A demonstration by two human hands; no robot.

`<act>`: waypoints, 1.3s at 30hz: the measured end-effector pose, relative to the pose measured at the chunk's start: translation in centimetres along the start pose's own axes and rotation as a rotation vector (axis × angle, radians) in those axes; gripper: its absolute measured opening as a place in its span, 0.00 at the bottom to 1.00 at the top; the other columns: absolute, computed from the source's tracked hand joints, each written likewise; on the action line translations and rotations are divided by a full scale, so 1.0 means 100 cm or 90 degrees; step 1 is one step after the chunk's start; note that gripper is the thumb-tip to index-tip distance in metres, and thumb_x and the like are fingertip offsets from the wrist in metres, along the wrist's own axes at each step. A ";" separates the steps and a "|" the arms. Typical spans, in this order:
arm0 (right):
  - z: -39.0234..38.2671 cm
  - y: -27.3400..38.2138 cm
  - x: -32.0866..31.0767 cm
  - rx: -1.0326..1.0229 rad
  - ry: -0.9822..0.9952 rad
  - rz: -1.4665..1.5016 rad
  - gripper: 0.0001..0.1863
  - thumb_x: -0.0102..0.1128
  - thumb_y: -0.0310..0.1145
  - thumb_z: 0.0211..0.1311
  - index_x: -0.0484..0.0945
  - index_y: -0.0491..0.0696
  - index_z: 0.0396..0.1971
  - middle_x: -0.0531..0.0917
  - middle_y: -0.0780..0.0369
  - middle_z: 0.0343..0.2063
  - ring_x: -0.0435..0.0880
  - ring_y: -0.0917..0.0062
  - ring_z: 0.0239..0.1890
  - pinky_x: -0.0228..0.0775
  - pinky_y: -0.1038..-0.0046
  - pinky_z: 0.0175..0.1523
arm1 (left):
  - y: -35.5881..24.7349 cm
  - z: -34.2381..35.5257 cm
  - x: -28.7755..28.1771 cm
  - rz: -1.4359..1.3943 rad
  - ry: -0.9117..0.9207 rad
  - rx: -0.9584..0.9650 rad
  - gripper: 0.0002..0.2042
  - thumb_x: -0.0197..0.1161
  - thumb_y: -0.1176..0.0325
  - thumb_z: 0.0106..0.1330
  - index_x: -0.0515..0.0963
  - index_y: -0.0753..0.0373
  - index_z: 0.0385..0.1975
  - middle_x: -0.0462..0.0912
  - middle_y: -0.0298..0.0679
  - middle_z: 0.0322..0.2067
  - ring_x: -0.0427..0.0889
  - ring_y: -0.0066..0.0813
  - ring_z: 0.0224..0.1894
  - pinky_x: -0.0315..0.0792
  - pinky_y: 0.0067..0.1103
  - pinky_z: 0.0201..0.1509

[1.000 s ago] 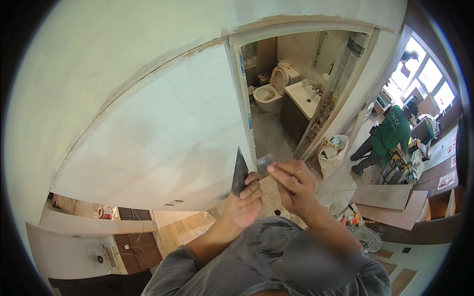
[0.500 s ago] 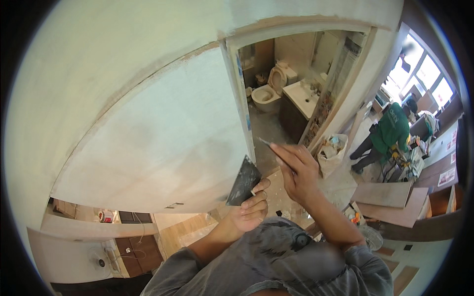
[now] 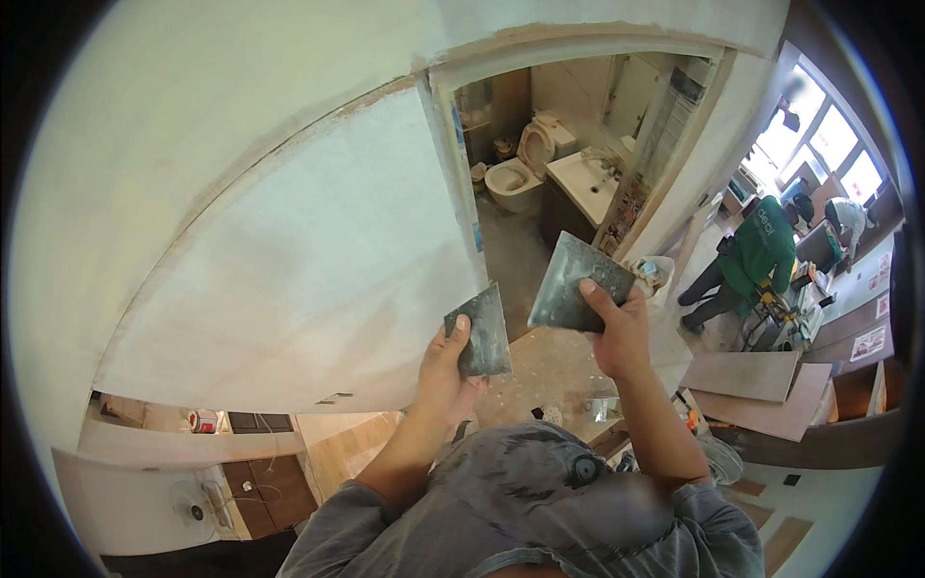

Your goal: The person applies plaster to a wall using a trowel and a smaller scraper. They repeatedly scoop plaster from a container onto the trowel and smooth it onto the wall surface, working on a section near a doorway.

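Note:
My left hand (image 3: 443,374) grips a dark, flat putty scraper (image 3: 489,337), thumb across its face and fingers behind. In my right hand (image 3: 623,335) is a second, larger dark putty scraper (image 3: 576,284), smeared with pale residue and also pinned under the thumb. Both blades are held up side by side, tilted and apart from each other, in front of the doorway. Left of them stands a pale, patchily coated panel (image 3: 289,260), which the left scraper's edge overlaps in view; whether they touch I cannot tell.
Through the doorway are a toilet (image 3: 515,180) and a sink (image 3: 583,188). A white sack (image 3: 655,275) stands beside the door frame. To the right, a co-worker in green (image 3: 761,249) bends over equipment, with another person beyond. Loose boards (image 3: 747,376) lie nearer on the right.
The right scraper has turned from edge-on to showing its broad face. My left hand has rotated so its thumb now lies on the scraper's face. The co-worker has shifted slightly.

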State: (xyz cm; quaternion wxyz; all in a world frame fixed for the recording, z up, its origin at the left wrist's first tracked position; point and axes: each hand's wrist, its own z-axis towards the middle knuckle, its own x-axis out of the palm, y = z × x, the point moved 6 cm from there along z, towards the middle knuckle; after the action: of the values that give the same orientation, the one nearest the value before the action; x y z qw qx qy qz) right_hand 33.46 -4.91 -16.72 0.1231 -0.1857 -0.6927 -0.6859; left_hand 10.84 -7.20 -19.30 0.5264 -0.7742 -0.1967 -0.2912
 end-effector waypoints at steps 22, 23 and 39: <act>-0.007 -0.011 -0.017 0.126 0.139 0.065 0.14 0.73 0.28 0.60 0.84 0.43 0.45 0.88 0.65 0.39 0.86 0.83 0.38 0.78 0.76 0.46 | -0.022 -0.003 0.015 0.170 -0.025 0.100 0.15 0.66 0.74 0.68 0.75 0.65 0.52 0.84 0.39 0.44 0.85 0.30 0.44 0.84 0.29 0.46; -0.008 -0.007 -0.010 0.115 0.127 0.029 0.14 0.73 0.28 0.61 0.83 0.43 0.45 0.88 0.65 0.39 0.85 0.83 0.38 0.78 0.77 0.46 | -0.025 -0.002 0.013 0.280 -0.031 0.136 0.14 0.66 0.74 0.68 0.76 0.66 0.52 0.84 0.39 0.44 0.85 0.28 0.44 0.82 0.26 0.46; -0.065 0.046 0.084 -0.491 0.171 -0.673 0.27 0.65 0.24 0.55 0.79 0.47 0.59 0.85 0.59 0.39 0.84 0.66 0.37 0.77 0.70 0.41 | -0.030 -0.026 0.041 0.620 -0.040 0.315 0.19 0.51 0.69 0.78 0.72 0.70 0.64 0.83 0.55 0.52 0.80 0.36 0.55 0.70 0.27 0.62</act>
State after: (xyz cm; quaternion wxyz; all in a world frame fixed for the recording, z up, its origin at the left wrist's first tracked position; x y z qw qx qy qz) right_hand 27.32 -10.71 -8.83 -0.2197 0.2354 -0.3742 -0.8697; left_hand 11.50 -8.56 -13.77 0.7605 -0.6374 0.1060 0.0644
